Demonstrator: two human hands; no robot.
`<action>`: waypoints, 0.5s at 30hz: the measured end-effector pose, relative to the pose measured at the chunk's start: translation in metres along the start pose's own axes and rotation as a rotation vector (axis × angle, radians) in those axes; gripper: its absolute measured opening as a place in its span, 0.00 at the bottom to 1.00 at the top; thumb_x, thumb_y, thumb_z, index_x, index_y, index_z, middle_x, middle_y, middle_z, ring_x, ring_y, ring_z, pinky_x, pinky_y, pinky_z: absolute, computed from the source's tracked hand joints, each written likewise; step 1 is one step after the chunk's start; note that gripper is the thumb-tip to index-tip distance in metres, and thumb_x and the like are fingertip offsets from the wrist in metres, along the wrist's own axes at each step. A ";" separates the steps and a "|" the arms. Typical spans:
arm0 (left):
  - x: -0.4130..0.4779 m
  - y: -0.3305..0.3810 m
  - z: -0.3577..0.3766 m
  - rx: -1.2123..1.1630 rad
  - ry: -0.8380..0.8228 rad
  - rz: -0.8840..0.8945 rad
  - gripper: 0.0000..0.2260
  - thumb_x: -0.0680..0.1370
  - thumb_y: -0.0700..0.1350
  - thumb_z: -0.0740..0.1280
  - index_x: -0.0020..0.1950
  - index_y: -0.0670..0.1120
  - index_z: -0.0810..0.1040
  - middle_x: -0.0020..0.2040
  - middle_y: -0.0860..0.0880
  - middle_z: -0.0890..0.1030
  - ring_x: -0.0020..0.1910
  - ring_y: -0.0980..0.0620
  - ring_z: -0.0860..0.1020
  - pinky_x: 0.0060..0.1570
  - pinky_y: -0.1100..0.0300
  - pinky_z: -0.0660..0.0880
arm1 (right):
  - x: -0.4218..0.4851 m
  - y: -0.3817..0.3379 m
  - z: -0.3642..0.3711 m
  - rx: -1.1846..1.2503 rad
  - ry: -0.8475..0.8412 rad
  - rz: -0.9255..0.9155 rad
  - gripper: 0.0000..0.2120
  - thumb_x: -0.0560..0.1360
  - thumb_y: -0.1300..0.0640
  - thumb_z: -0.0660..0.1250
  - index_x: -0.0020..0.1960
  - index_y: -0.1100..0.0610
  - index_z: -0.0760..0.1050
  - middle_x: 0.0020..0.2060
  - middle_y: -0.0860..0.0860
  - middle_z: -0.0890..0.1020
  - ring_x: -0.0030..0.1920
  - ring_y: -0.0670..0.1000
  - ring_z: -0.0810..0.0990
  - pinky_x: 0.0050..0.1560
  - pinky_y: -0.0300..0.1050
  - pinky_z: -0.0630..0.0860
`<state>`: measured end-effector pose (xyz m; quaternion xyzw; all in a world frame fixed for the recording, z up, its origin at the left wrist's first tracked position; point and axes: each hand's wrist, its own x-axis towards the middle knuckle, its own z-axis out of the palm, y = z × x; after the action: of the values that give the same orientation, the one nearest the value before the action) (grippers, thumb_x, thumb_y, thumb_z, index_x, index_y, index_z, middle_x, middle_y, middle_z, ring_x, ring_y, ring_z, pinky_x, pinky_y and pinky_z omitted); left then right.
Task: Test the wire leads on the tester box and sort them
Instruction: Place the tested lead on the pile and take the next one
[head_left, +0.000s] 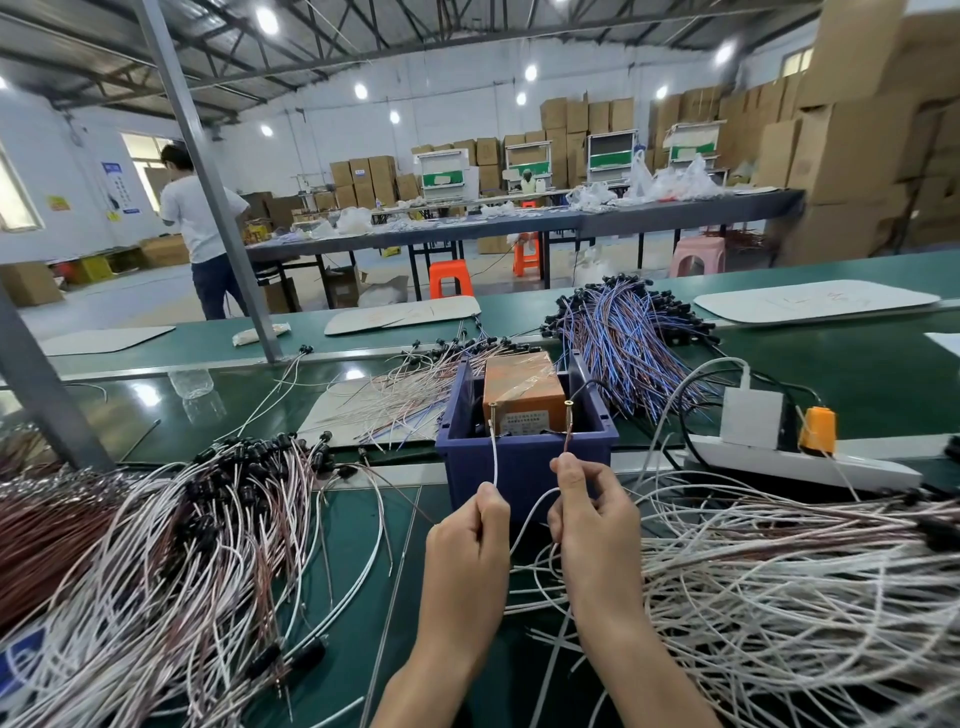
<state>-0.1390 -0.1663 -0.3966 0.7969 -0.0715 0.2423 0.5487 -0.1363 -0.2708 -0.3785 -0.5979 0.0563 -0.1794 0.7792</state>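
An orange tester box (524, 387) sits inside a dark blue plastic bin (524, 457) at the middle of the green bench. Two brass posts stand on the box's front edge. My left hand (475, 540) pinches a white wire end (494, 457) whose tip reaches the left post. My right hand (592, 519) pinches a brown wire end (568, 439) whose tip reaches the right post. The white lead loops down between my hands. A pile of white and brown leads with black ends (171, 545) lies to the left, another pile of white leads (795, 587) to the right.
Behind the bin lie a heap of blue and brown leads (628, 343) and a thinner spread of leads (395, 389). A white power strip (795, 462) with an orange plug lies to the right. A grey steel post (208, 182) rises at the left. A person stands far left.
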 end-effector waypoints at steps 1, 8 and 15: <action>0.000 0.000 0.000 -0.004 -0.005 -0.001 0.22 0.84 0.51 0.56 0.29 0.52 0.63 0.25 0.54 0.64 0.26 0.58 0.61 0.26 0.66 0.58 | 0.000 0.000 0.000 -0.003 -0.001 -0.001 0.11 0.83 0.51 0.62 0.49 0.57 0.77 0.21 0.46 0.69 0.22 0.42 0.64 0.22 0.34 0.63; 0.002 0.001 0.001 -0.010 -0.004 -0.007 0.22 0.84 0.52 0.56 0.30 0.50 0.62 0.25 0.54 0.64 0.26 0.57 0.60 0.26 0.65 0.58 | 0.000 0.000 -0.001 -0.013 -0.002 -0.005 0.11 0.83 0.51 0.62 0.49 0.57 0.78 0.21 0.46 0.69 0.22 0.42 0.64 0.23 0.34 0.63; 0.002 -0.001 0.003 -0.005 -0.004 -0.004 0.22 0.85 0.51 0.56 0.30 0.49 0.61 0.25 0.54 0.63 0.26 0.57 0.60 0.26 0.64 0.57 | 0.002 0.000 -0.002 -0.021 0.000 -0.001 0.11 0.83 0.51 0.62 0.49 0.56 0.78 0.21 0.46 0.69 0.23 0.42 0.64 0.23 0.34 0.63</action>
<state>-0.1359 -0.1681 -0.3974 0.7961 -0.0718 0.2393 0.5512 -0.1352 -0.2738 -0.3785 -0.6060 0.0579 -0.1794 0.7728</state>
